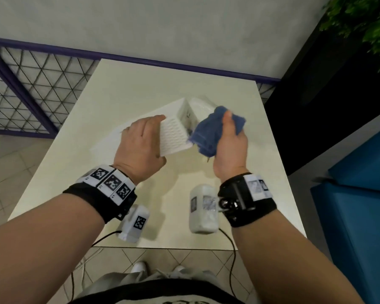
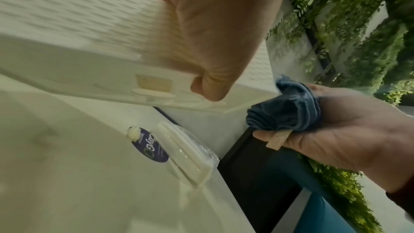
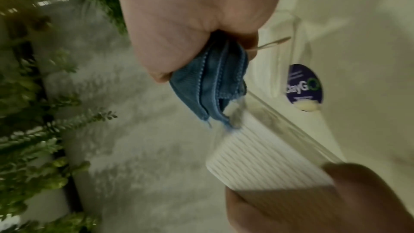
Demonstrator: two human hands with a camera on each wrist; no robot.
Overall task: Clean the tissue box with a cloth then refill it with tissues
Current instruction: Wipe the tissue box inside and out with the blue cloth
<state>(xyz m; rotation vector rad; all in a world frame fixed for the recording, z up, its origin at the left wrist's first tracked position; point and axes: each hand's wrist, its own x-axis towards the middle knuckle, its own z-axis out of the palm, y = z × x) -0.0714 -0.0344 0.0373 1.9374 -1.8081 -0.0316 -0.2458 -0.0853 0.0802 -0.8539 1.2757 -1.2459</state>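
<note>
Above the table (image 1: 140, 84), left hand (image 1: 140, 143) clasps the tilted box (image 1: 173, 137); right hand (image 1: 230, 148), clutching the cloth (image 1: 208, 132), should wipe firmly along its ribs.

My left hand (image 1: 140, 142) covers the near end of the tissue box (image 1: 173, 137), so can't tell how my fingers sit underneath. The cloth (image 1: 213, 130) is bunched in my right hand (image 1: 230, 148), blurry where it meets the box. The tissue pack (image 2: 179, 150) behind the box is mostly hidden from the head view.
</note>
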